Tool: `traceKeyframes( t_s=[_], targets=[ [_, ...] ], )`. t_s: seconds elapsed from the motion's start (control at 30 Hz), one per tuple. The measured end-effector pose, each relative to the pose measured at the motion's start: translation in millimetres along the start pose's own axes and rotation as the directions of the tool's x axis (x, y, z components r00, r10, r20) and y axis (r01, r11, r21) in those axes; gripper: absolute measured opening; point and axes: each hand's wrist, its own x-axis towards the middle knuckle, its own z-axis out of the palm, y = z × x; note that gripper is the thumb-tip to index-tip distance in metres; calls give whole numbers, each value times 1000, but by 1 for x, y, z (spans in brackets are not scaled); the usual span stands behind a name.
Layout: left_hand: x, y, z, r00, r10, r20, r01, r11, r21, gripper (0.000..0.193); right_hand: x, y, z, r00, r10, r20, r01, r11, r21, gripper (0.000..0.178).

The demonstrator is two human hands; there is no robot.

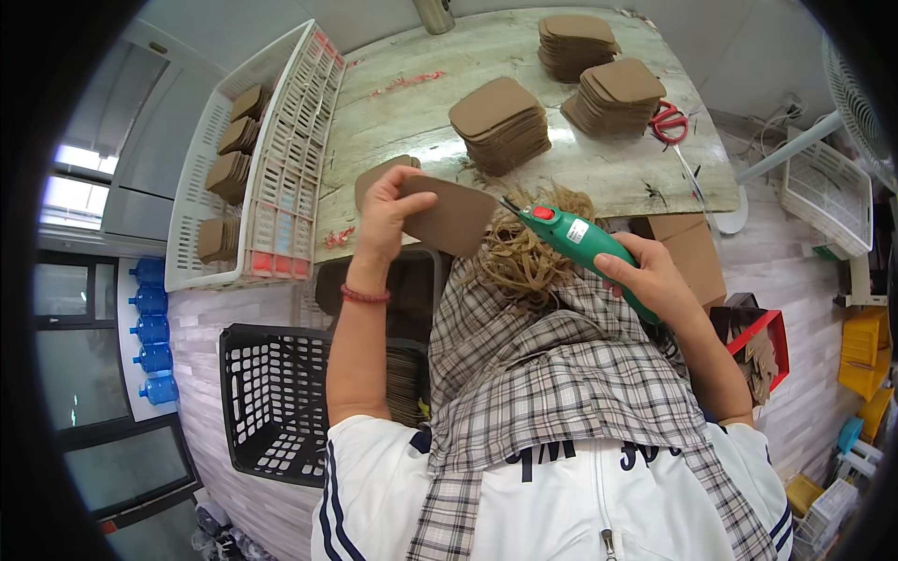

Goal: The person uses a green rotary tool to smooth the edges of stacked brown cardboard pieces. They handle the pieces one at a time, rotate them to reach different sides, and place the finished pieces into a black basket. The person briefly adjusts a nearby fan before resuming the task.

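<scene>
My left hand (385, 206) grips a flat brown pad (458, 222) with rounded corners, thumb on its upper face. In my right hand (650, 276) is a green electric cutter (582, 241) with a red switch. Its dark, narrow tip points at the pad's right edge; whether they touch, I cannot tell. Thin brown trimmings (528, 262) lie heaped on the plaid apron (561, 374) over my lap. Partly hidden behind my left hand, another brown pad (374, 178) lies on the table.
On the worn table (393, 112) stand several pad stacks (500, 126) and red-handled scissors (668, 123). A white crate (281, 215) holding pads is at left. Below it sits a black crate (276, 402). A red-rimmed box (774, 341) stands right of my right arm.
</scene>
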Motion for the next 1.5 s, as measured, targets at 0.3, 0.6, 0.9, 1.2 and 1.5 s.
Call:
traceKeyframes(
  t_s=[0.3,0.6,0.9,1.2,1.5],
  targets=[
    [53,-51,-118,842,45,-537,61,982,179,30,-12,15,-10,995,48,-90,-48,999,4,33],
    [99,-45,-35,732,678,-58,-19,106,994,55,-18,19,-14,985,49,-163,-45,999,23,30],
    [139,-24,35,955,297,-6,-81,282,956,60,-19,29,-13,984,43,-172,-40,999,24,31],
    [101,0,59,950,226,-217,-162,947,279,26,-19,18,-15,980,-11,-196,25,997,66,29],
    [44,-6,139,962,31,-273,-248,522,-816,37,-12,-9,1,937,-129,-326,173,979,109,32]
  ],
)
